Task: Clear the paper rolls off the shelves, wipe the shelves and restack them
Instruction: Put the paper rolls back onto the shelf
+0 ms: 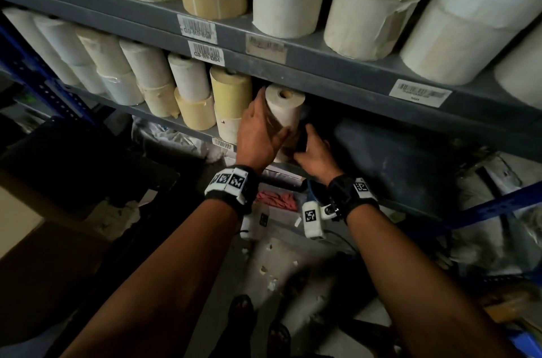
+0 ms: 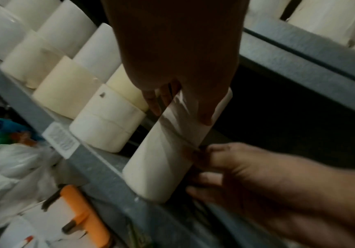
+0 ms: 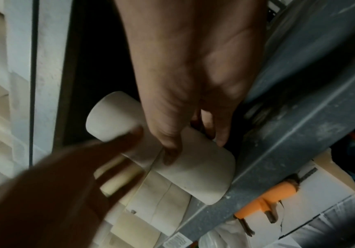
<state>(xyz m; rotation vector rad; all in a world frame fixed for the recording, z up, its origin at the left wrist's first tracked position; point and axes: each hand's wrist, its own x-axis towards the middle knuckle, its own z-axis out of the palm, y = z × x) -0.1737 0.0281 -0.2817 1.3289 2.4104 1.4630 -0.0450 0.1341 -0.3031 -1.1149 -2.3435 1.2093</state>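
Observation:
Two white paper rolls [image 1: 284,111] [image 2: 168,151] [image 3: 193,171] stand stacked as one tilted column at the front edge of the grey lower shelf [image 1: 181,126] [image 2: 100,167]. My left hand [image 1: 258,129] [image 2: 178,67] lies flat with straight fingers against the upper roll's left side. My right hand [image 1: 312,152] [image 3: 193,83] grips the column lower down on its right, thumb across the seam between the rolls and fingers curled behind. Something dark sits by the right fingers; I cannot tell what it is.
A row of white and tan stacked rolls [image 1: 132,73] fills the lower shelf left of the column. Bigger rolls [image 1: 287,6] crowd the upper shelf [image 1: 322,64]. Right of the column the shelf is dark [image 1: 381,152]. Plastic bags and an orange-handled tool [image 2: 83,209] lie below.

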